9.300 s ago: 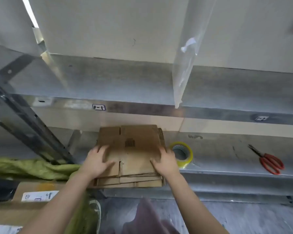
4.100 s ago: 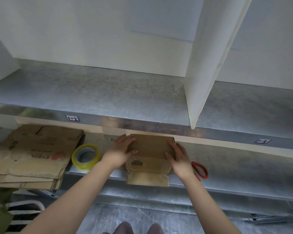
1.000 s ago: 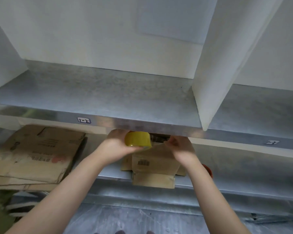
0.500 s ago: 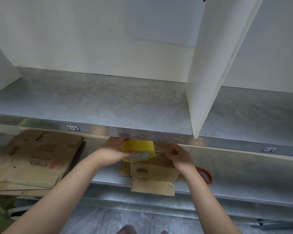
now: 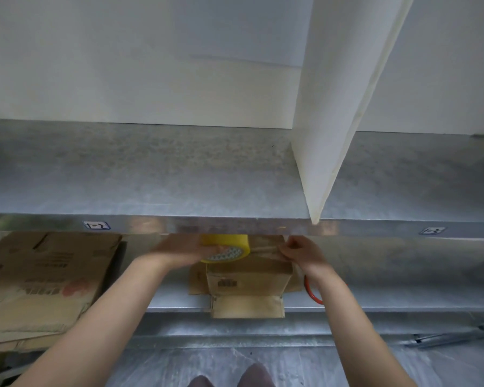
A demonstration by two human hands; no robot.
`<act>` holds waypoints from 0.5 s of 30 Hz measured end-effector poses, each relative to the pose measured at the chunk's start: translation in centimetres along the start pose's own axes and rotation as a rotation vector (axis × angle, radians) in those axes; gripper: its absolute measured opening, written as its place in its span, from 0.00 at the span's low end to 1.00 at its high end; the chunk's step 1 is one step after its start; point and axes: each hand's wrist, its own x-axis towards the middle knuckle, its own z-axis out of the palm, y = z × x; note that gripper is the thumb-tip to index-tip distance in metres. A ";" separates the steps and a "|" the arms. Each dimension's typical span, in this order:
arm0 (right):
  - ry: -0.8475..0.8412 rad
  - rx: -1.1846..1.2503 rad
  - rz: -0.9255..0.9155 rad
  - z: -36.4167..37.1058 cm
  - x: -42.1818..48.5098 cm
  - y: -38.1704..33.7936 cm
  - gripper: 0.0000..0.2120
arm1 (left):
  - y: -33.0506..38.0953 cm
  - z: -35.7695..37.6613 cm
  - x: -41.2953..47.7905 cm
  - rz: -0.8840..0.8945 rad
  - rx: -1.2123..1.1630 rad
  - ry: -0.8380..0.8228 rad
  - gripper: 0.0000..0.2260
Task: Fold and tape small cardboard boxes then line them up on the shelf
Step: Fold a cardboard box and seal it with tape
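Note:
A small folded cardboard box (image 5: 249,277) stands on the lower metal shelf (image 5: 173,297), one flap hanging over the shelf's front edge. My left hand (image 5: 179,251) grips a yellow tape roll (image 5: 225,247) just above the box's left top. My right hand (image 5: 299,254) pinches the free tape end at the box's right top edge. A clear strip of tape (image 5: 263,250) stretches between roll and fingers across the box top. The upper shelf's front lip hides the back of the box.
A stack of flat cardboard sheets (image 5: 45,277) lies at the left of the lower shelf. Red-handled scissors (image 5: 312,291) lie behind my right wrist. The upper metal shelf (image 5: 151,174) has a white divider panel (image 5: 333,121). My feet (image 5: 229,378) show on the floor.
Since a second ago, a length of tape has been drawn from the roll across the box top, as my right hand moved right to the box's edge. Earlier I folded the box.

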 end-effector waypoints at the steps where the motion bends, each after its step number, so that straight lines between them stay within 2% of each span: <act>1: 0.005 0.104 0.022 -0.8 0.0 0.2 0.09 | 0.3 0.1 0.2 0.004 0.035 -0.002 0.32; 2: -0.003 0.163 0.039 -1.5 -0.1 0.4 0.08 | 0.7 0.4 0.4 0.011 0.081 0.001 0.32; 5: -0.001 0.069 0.052 -3.0 0.0 1.2 0.07 | 1.7 1.3 1.1 0.069 0.172 0.020 0.24; 10: 0.005 -0.018 0.045 -2.9 0.6 1.5 0.07 | 2.5 1.5 1.4 0.109 0.099 0.042 0.21; 13: 0.021 -0.018 0.044 -2.5 1.0 2.0 0.07 | 2.9 2.0 1.4 0.110 0.116 0.073 0.13; 15: 0.021 0.009 0.057 -2.3 1.3 2.6 0.07 | 3.6 2.6 1.3 0.142 0.114 0.090 0.11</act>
